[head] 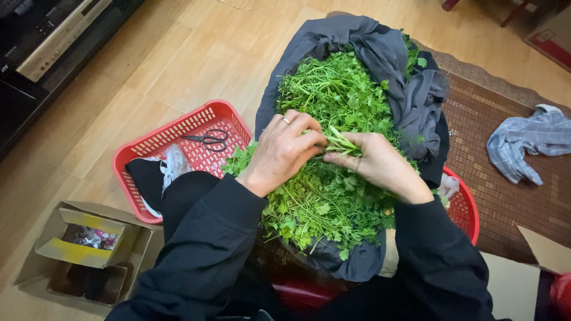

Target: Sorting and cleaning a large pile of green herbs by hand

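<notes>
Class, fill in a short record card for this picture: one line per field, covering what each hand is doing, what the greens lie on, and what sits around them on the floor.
Left hand: pinching the stems of a small bunch of leafy herbs
Right hand: gripping the same bunch from the other side
Herb pile: heaped on a dark grey cloth
Red basket: to the left, holding black scissors
Cardboard box: lower left, open
Checked cloth: on the woven mat, right
</notes>
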